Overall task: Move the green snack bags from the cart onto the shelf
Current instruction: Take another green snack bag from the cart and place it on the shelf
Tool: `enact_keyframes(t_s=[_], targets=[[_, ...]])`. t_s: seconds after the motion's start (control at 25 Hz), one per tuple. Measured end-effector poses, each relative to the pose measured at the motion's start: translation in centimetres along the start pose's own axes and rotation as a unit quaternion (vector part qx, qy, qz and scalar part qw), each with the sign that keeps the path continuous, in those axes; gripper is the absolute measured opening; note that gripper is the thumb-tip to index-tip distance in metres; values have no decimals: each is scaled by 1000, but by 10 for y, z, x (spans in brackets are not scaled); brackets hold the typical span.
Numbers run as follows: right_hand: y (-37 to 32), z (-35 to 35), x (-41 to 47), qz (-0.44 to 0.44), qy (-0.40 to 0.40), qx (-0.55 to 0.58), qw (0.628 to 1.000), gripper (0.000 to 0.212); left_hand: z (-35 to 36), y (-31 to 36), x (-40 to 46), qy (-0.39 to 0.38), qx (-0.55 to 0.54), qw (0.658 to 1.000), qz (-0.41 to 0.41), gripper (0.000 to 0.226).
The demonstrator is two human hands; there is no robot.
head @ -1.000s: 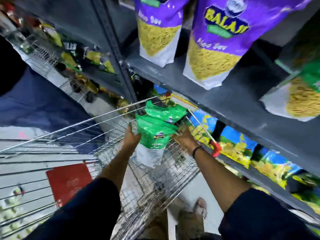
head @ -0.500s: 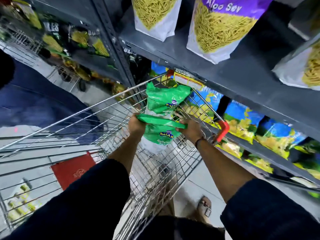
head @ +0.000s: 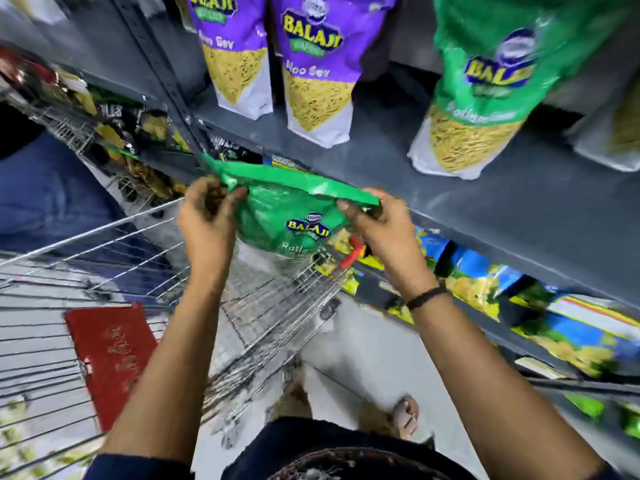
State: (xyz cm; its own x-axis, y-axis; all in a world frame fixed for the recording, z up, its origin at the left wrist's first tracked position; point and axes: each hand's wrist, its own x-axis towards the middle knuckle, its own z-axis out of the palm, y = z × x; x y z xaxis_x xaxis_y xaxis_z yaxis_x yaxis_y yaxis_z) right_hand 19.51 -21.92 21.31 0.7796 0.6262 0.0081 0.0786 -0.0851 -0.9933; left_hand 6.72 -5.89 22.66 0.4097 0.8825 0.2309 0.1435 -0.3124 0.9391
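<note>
**Q:** Hands first. What have you got?

**Me:** Both on one item. My left hand [head: 207, 216] is pinched on the left end of the top seal of a glossy green plastic snack bag with a blue-and-yellow logo [head: 287, 216]; my right hand [head: 377, 226] is pinched on the right end. Bag hangs between them at frame centre, above the far rim of the silver wire shopping cart [head: 145, 251], just below the front lip of the dark grey metal shelf [head: 485, 202].

**Q:** Beyond that?

**Me:** On the shelf, upper frame: two purple sev pouches [head: 318, 64] standing, and at upper right a matching green pouch already shelved [head: 485, 81]. Red plastic seat flap [head: 110, 355] lower left in the cart. I can't make out any other green bags in the basket; much of it is blurred.

**Q:** Risks?

**Me:** My judgement: the grip is only on the thin seal, so the bag's weight could slip it free. The bottom could also catch the shelf lip on the lift, or I could nudge over the standing pouches.

**Q:** Versus half a second ago?

**Me:** The bag was down inside the cart then, with a second green bag behind it. Now it is raised clear to shelf-edge level, and the view has tilted up.
</note>
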Motion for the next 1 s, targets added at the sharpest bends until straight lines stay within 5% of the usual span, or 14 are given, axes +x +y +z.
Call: enact_keyframes(t_s=[0.2, 0.44, 0.6, 0.8, 0.92, 1.0], targets=[[-57, -110, -39, -52, 45, 112, 991, 14, 73, 74, -48, -41, -100, 992, 67, 11], [-82, -261, -52, -127, 222, 61, 965, 5, 206, 158, -104, -162, -157, 967, 122, 13], [-92, -343, -37, -147, 320, 77, 933, 20, 290, 204, -106, -167, -141, 964, 153, 26], [-56, -380, -7, -116, 323, 72, 937, 22, 360, 197, -104, -200, -138, 969, 51, 21], [-30, -381, -7, -71, 326, 43, 942, 23, 378, 181, -107, -241, -128, 960, 65, 17], [-16, -369, -14, -74, 369, 74, 923, 30, 382, 176, -100, -279, -175, 943, -38, 35]])
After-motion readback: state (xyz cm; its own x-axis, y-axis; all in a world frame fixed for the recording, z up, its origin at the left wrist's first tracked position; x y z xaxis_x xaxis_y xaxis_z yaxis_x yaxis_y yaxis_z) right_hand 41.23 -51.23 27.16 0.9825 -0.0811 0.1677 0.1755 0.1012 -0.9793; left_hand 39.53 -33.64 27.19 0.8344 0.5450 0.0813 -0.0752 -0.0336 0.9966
